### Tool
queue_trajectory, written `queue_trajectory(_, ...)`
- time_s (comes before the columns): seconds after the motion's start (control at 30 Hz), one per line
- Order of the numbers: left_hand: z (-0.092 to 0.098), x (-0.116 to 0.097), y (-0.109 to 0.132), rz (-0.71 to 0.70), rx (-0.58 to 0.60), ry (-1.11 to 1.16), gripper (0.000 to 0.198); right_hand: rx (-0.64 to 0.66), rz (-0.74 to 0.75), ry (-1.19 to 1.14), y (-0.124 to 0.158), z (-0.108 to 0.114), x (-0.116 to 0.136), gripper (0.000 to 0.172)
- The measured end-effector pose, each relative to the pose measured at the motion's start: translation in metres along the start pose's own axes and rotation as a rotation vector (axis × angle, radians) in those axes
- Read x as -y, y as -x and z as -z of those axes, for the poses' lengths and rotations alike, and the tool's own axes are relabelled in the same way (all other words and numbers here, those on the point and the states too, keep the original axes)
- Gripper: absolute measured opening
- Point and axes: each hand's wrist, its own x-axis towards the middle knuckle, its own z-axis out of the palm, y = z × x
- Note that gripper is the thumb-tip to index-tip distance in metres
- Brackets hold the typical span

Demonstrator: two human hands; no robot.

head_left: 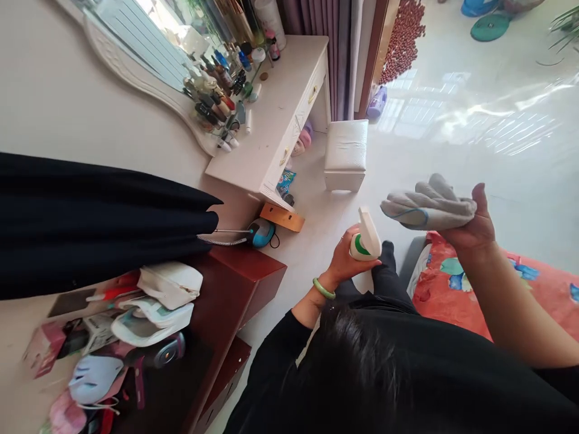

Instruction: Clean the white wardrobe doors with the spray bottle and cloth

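My left hand (pixel 346 256) grips a white trigger spray bottle (pixel 365 241) with a green band on its side, held upright in front of me. A green bangle (pixel 324 288) circles that wrist. Raised to the right, my right hand (pixel 474 226) holds a folded grey cloth (pixel 427 205) with a blue line across it. The cloth lies across the hand and hides most of the fingers. The two hands are apart, with a gap between the bottle and the cloth.
A white dressing table (pixel 280 120) crowded with cosmetic bottles stands below an oval mirror (pixel 136 72). A white stool (pixel 346 154) stands near it. A dark red cabinet (pixel 246 280) and hanging black cloth (pixel 90 223) lie left; an orange floral cushion (pixel 456 289) lies right.
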Motion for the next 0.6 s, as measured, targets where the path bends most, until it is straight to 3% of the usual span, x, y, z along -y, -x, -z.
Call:
queue_trajectory(0.07, -0.028, 0.008, -0.028, 0.003, 0.037, 0.028, 0.089, 0.046, -0.143, -0.078, -0.015, -0.003, 0.001, 0.073)
queue_trajectory(0.17, -0.068, 0.023, -0.066, 0.046, 0.026, 0.058, 0.095, 0.098, -0.432, -0.013, -0.038, -0.005, -0.015, 0.073)
queue_trajectory(0.33, -0.113, 0.042, -0.112, 0.065, -0.077, 0.095, 0.087, 0.168, -0.61, 0.167, -0.087, 0.031, -0.024, 0.045)
queue_trajectory(0.47, -0.13, 0.052, -0.141, 0.169, -0.204, 0.16, 0.093, 0.198, -0.691, 0.273, -0.156, 0.056, -0.004, 0.031)
queue_trajectory(0.6, -0.12, 0.073, -0.168, 0.278, -0.447, 0.182, 0.095, 0.243, -0.713, 0.351, -0.247, 0.049, 0.009, 0.028)
